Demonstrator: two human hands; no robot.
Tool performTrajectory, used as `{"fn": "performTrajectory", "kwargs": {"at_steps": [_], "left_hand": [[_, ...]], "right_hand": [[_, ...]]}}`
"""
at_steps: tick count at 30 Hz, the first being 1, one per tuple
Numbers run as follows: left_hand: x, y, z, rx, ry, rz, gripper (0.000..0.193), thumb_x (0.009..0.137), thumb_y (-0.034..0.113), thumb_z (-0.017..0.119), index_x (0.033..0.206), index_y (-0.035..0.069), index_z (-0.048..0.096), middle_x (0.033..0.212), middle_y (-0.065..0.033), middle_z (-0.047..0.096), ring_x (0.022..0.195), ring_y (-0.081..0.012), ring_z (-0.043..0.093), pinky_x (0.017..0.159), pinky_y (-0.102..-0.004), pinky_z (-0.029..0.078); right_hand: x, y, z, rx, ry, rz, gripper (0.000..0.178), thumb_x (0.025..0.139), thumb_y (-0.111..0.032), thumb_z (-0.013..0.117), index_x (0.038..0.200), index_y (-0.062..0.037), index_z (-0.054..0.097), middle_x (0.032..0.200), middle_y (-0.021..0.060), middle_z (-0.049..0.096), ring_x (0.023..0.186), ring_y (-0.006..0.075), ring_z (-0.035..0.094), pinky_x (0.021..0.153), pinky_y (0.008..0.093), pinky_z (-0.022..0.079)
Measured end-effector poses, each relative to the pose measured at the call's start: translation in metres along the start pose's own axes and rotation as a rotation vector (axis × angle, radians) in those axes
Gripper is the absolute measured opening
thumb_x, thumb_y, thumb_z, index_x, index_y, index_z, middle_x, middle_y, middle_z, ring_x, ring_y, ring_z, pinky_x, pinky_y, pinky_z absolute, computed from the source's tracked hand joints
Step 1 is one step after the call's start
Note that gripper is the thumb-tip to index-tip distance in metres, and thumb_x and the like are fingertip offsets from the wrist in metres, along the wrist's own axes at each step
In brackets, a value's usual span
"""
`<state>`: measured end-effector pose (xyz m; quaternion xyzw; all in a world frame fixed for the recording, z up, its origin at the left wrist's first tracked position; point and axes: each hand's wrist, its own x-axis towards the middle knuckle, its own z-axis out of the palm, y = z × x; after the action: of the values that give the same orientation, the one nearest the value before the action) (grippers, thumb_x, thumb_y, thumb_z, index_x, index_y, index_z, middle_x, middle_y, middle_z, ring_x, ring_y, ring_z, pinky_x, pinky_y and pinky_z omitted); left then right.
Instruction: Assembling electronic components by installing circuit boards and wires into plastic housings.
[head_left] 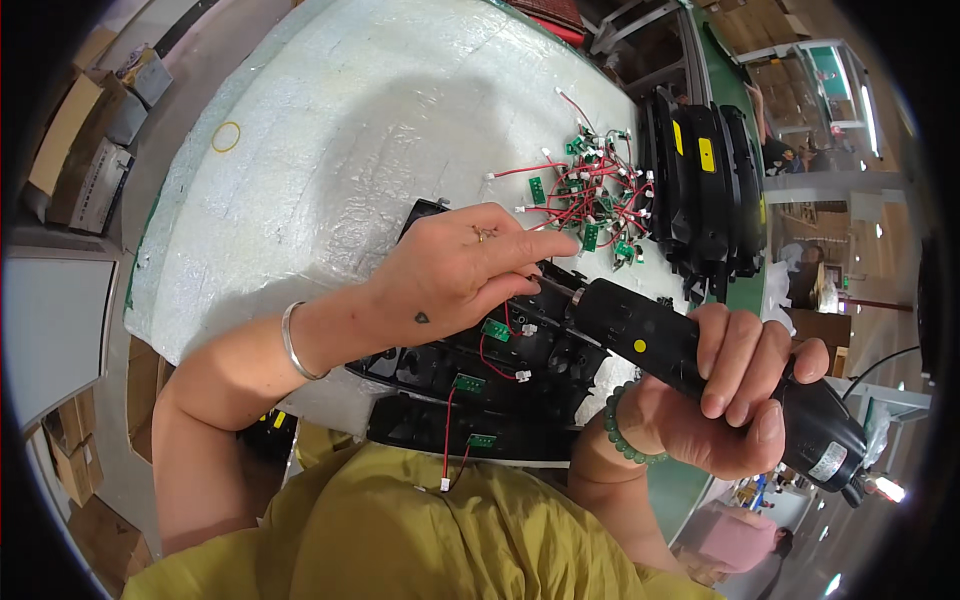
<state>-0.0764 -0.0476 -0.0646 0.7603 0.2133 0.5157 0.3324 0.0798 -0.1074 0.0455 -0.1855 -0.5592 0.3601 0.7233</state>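
Observation:
My right hand is wrapped round a black electric screwdriver, held slanting with its bit toward my left fingertips. My left hand has its forefinger stretched out while the thumb and other fingers close together beside the bit; what they pinch, if anything, is hidden. Beneath both hands lie several long black plastic housings in a row. Small green circuit boards sit on them, one board in the middle and another board nearest me, with red wires and white connectors.
A tangled heap of green circuit boards with red wires lies farther back. Black housings with yellow labels are stacked on the right. A yellow rubber band rests on the plastic-wrapped table. Cardboard boxes stand at the left.

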Motion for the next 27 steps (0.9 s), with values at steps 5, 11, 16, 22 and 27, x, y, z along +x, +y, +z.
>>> {"fn": "performTrajectory", "kwargs": {"at_steps": [5,11,16,22,27], "left_hand": [[-0.004,-0.001,-0.001,0.029,-0.027,0.015,0.038,0.067,-0.004,0.071,0.104,0.005,0.065,0.077,-0.0075,0.062,0.070,-0.0176,0.062,0.059,-0.0270,0.053],[-0.008,-0.001,0.001,-0.003,-0.023,0.001,0.039,0.068,-0.005,0.069,0.105,0.005,0.064,0.076,-0.0073,0.062,0.071,-0.0183,0.062,0.062,-0.0280,0.054],[-0.009,-0.008,0.003,0.082,-0.060,0.195,0.046,0.065,-0.006,0.069,0.109,0.006,0.063,0.088,-0.0065,0.065,0.075,-0.0206,0.063,0.061,-0.0278,0.054],[-0.002,-0.003,0.000,0.116,-0.131,-0.031,0.060,0.064,-0.001,0.071,0.120,0.010,0.056,0.117,-0.0102,0.057,0.114,-0.0314,0.048,0.090,-0.0395,0.046],[-0.008,-0.026,-0.007,0.225,-0.230,-0.036,0.046,0.067,0.001,0.068,0.111,0.011,0.058,0.123,-0.0062,0.053,0.122,-0.0354,0.040,0.098,-0.0428,0.038]], "right_hand": [[-0.003,-0.002,0.002,0.000,-0.003,0.004,0.032,0.074,-0.010,0.059,0.101,-0.0109,0.041,0.056,-0.0036,0.048,0.048,0.0086,0.047,0.048,0.0228,0.034],[-0.002,-0.003,0.002,0.018,-0.078,0.063,0.028,0.072,-0.007,0.056,0.097,-0.0083,0.045,0.056,-0.0057,0.044,0.051,0.0051,0.045,0.055,0.0208,0.033],[-0.001,0.000,0.002,0.027,-0.087,0.080,0.027,0.072,-0.008,0.055,0.097,-0.0085,0.044,0.056,-0.0057,0.044,0.050,0.0050,0.044,0.054,0.0206,0.033],[-0.009,0.017,0.000,-0.089,-0.091,0.072,0.026,0.073,-0.010,0.050,0.098,-0.0078,0.043,0.056,-0.0042,0.039,0.047,0.0070,0.039,0.052,0.0225,0.031],[-0.019,0.030,-0.010,-0.132,-0.081,0.156,0.028,0.076,-0.010,0.054,0.101,-0.0098,0.041,0.058,-0.0010,0.041,0.047,0.0101,0.040,0.050,0.0260,0.033]]}}
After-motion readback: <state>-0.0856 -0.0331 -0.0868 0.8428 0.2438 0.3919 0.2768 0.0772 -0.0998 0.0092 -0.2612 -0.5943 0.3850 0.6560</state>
